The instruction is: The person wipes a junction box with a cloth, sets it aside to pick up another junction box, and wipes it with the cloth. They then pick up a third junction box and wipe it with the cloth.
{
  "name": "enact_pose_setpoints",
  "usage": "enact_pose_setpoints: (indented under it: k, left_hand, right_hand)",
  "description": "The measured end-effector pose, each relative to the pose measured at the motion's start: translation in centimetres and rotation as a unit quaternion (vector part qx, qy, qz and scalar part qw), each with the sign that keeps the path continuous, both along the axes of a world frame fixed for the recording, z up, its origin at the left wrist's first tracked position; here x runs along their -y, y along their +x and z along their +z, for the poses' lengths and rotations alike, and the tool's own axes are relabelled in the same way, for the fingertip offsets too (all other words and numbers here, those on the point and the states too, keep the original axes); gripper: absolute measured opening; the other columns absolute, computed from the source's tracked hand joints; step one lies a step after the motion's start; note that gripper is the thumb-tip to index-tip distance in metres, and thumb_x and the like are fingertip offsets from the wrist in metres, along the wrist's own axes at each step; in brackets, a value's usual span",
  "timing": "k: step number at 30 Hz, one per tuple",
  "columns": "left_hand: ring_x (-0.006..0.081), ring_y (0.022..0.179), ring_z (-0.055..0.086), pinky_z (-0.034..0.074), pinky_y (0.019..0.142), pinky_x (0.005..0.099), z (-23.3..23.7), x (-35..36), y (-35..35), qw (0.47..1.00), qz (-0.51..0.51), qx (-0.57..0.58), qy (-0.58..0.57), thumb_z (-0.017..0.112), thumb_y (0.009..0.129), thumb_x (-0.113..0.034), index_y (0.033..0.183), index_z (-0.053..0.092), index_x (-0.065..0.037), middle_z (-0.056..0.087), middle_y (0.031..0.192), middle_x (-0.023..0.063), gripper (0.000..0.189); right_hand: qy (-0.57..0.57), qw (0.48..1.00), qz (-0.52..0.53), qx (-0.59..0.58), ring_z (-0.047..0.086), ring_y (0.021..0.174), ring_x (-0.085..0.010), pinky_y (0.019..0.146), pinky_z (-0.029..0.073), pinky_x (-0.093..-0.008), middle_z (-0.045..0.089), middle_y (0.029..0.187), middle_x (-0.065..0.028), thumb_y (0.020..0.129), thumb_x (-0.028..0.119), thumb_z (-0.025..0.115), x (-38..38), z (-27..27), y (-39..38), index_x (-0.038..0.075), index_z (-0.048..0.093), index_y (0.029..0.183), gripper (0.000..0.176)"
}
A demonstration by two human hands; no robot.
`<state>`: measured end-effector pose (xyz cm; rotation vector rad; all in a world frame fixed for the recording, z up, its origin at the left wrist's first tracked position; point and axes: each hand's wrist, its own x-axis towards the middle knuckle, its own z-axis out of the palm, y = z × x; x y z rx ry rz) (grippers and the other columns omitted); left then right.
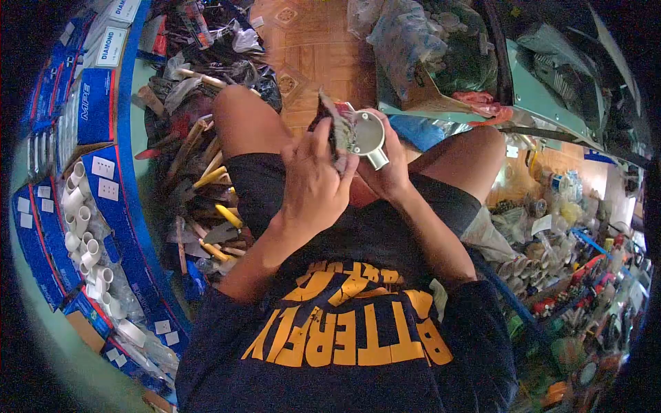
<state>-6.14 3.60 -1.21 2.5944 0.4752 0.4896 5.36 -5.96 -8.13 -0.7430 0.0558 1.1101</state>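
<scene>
My left hand (317, 175) is closed around a grey, worn-looking rag (339, 134), thumb and fingers pinching it in front of my lap. Its edge comes right up to the left side of a white round conduit junction box (369, 132). My right hand (391, 162) grips that box from the right and below, with the open face turned up toward me and a short pipe spout pointing down. Two small screw holes show inside it. A bit of red shows behind the rag, mostly hidden.
Blue cartons (96, 103) and white pipe fittings (89, 255) line the left shelf. Wooden and yellow tool handles (210, 177) lie beside my left leg. Plastic bags (413, 41) fill a carton ahead. Assorted small goods (571, 275) crowd the right side. Tiled floor (303, 41) runs ahead.
</scene>
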Motion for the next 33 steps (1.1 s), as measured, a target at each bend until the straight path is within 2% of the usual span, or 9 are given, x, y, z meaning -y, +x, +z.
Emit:
enact_pose_setpoints:
  k: [4,11,13,17,20,23,25,29,33]
  left_hand:
    - [0.0387,0.119,0.046,0.028,0.099,0.0511,2.9,0.4,1.2,0.981,0.008,-0.163,-0.101,0.051,0.095,-0.026,0.14,0.031,0.007,0.041,0.138,0.0233,0.059]
    - [0.0378,0.118,0.047,0.029,0.097,0.0499,0.9,0.3,1.1,0.994,-0.003,-0.071,-0.083,0.051,0.095,-0.025,0.138,0.034,0.006,0.046,0.133,0.0223,0.055]
    - [0.0373,0.118,0.047,0.029,0.099,0.0492,0.8,-0.1,1.2,0.99,-0.004,-0.07,-0.124,0.05,0.096,-0.024,0.137,0.036,0.004,0.047,0.133,0.0221,0.051]
    - [0.0424,0.104,0.054,0.038,0.092,0.045,-0.5,-1.1,1.7,0.983,-0.024,0.047,-0.177,0.052,0.095,-0.023,0.129,0.041,0.007,0.056,0.114,0.0265,0.046]
    - [0.032,0.1,0.056,0.04,0.092,0.0368,-0.2,-2.4,1.1,0.958,-0.024,-0.005,-0.286,0.051,0.097,-0.025,0.124,0.044,0.003,0.058,0.11,0.0198,0.039]
    - [0.0162,0.096,0.052,0.04,0.089,0.0306,0.6,-4.1,0.1,0.814,0.033,-0.031,-0.579,0.048,0.101,-0.028,0.12,0.048,0.0,0.056,0.107,0.0089,0.033]
    - [0.013,0.118,0.045,0.033,0.104,0.0282,1.9,-3.9,-0.4,0.807,0.099,0.019,-0.582,0.045,0.102,-0.036,0.131,0.047,0.006,0.052,0.125,0.0042,0.051]
    - [0.0071,0.1,0.043,0.038,0.092,0.0237,2.7,-3.7,-0.3,0.784,0.096,0.096,-0.606,0.039,0.105,-0.027,0.127,0.047,0.0,0.05,0.118,0.0022,0.036]
    - [0.0153,0.107,0.049,0.037,0.095,0.0292,1.9,-3.4,0.0,0.796,0.059,0.114,-0.591,0.042,0.103,-0.027,0.135,0.041,0.003,0.049,0.128,0.0101,0.044]
  right_hand:
    - [-0.006,0.985,0.016,0.173,0.06,0.098,-0.0171,0.078,0.054,-0.031,0.056,0.113,-0.0059,0.103,0.045,0.028,0.1,-0.8,-0.4,0.016,0.044,0.125,0.04]
    - [-0.077,0.947,0.072,0.303,0.061,0.081,-0.0133,0.052,0.051,-0.0216,0.056,0.111,-0.0074,0.103,0.048,0.022,1.2,0.9,0.4,0.016,0.039,0.127,0.044]
    - [-0.037,0.962,0.048,0.267,0.055,0.098,-0.0136,0.086,0.046,-0.0276,0.055,0.108,-0.0044,0.1,0.02,0.041,1.3,1.0,0.3,0.008,0.041,0.126,0.029]
    - [0.0,0.954,0.028,0.298,0.055,0.104,-0.0155,0.089,0.046,-0.029,0.056,0.11,-0.0057,0.098,0.018,0.047,1.2,0.8,0.4,0.006,0.04,0.128,0.033]
    - [0.007,0.98,0.024,0.198,0.056,0.106,-0.0158,0.091,0.05,-0.0309,0.054,0.112,-0.0056,0.104,0.035,0.034,1.0,0.6,0.3,0.01,0.04,0.126,0.034]
    - [0.011,0.969,0.002,0.248,0.056,0.106,-0.0146,0.09,0.051,-0.03,0.053,0.114,-0.005,0.099,0.016,0.046,0.7,2.2,0.2,0.009,0.041,0.126,0.029]
    - [-0.141,0.863,0.014,0.484,0.056,0.104,-0.0141,0.09,0.051,-0.0304,0.053,0.114,-0.0045,0.09,0.004,0.055,0.8,2.4,0.7,0.009,0.041,0.126,0.039]
    - [0.024,0.992,-0.011,0.119,0.058,0.098,-0.0138,0.087,0.052,-0.0292,0.055,0.11,-0.0047,0.1,0.022,0.045,0.6,2.1,1.0,0.008,0.041,0.125,0.03]
    - [0.047,0.988,-0.002,0.147,0.059,0.099,-0.0142,0.084,0.052,-0.0285,0.056,0.109,-0.0058,0.104,0.035,0.032,0.7,1.5,1.1,0.008,0.042,0.124,0.034]
